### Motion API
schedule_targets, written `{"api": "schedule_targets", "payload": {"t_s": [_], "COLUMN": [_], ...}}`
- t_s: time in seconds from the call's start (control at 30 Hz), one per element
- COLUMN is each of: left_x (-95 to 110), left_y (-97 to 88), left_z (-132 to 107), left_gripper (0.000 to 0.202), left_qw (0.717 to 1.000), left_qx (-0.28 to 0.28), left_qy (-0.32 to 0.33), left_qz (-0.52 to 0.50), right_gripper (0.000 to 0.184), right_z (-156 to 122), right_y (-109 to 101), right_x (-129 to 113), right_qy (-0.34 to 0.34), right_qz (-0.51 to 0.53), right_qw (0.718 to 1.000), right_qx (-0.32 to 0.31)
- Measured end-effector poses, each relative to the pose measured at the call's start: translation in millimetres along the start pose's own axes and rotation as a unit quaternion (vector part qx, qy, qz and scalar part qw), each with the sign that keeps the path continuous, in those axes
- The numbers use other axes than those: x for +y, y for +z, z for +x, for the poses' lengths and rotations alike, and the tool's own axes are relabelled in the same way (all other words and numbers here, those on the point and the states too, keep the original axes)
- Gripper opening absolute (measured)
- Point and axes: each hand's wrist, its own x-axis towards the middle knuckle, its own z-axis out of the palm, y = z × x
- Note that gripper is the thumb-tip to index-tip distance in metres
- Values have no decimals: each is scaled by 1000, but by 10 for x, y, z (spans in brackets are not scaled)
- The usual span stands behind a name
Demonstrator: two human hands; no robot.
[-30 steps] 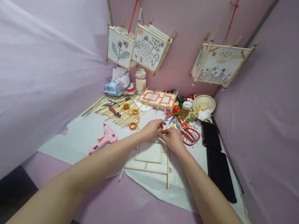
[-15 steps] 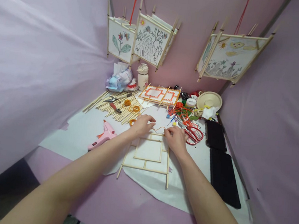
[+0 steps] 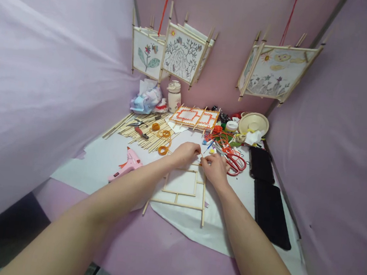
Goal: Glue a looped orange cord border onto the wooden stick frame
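- Stick frame of thin pale wood lies flat on white paper near the middle of the table, a small square set inside a larger ladder-like outline.
- Left hand and right hand meet at the frame's far edge, fingers curled and pinched close together; whatever they pinch there is too small to make out.
- Both hands rest on or just above the frame's far rail; the rest of the frame stretches toward the near table edge between the forearms.
- Pink glue gun lies on the paper toward the left table edge.
- Red-handled scissors lie just beside the right hand.
- Loose wooden sticks with orange cord coils are spread toward the far left corner.
- Finished frame wrapped in orange cord lies near the far edge, a cream bowl toward the far right corner.
- Two black flat cases line the right edge.
- Lilac cloth covers table and walls; painted paper lanterns hang above.
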Motion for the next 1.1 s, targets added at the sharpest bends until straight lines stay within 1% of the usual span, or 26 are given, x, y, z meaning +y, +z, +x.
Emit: {"api": "schedule_targets", "payload": {"t_s": [0.1,0.17,0.27,0.37,0.57,0.7,0.77,0.83,0.9,0.97,1.03,1.1], "left_x": [-11,-1,25,48,79,97,113,136,153,140,69,-68], "left_y": [10,12,2,-18,-21,9,-14,-90,-221,-387,-553,-686], "left_z": [98,124,119,90,43,35,-7,-124,-340,-658,-1044,-1442], "left_gripper": [21,20,19,20,22,23,29,42,53,51,44,42], "left_qw": [999,998,995,993,991,990,991,995,999,998,995,983], "left_qx": [-3,-3,-1,1,6,3,4,13,29,54,80,108], "left_qy": [28,54,90,112,133,140,130,94,39,-9,-62,-145], "left_qz": [16,25,33,36,33,28,21,15,13,2,-5,32], "right_gripper": [26,27,29,29,26,23,23,23,24,24,24,24], "right_z": [4,10,21,28,37,35,31,26,20,14,9,9], "right_y": [-8,-10,-5,2,-4,-16,-26,-38,-46,-44,-34,-22], "right_x": [-1,5,23,32,-33,-66,-57,-35,-12,6,14,18], "right_qy": [1,3,7,4,9,14,20,36,46,44,41,42], "right_qz": [0,14,42,72,131,145,138,118,92,70,55,49], "right_qw": [1000,1000,998,996,990,988,989,991,993,995,996,997], "right_qx": [-1,11,38,48,49,52,51,51,54,55,52,45]}}
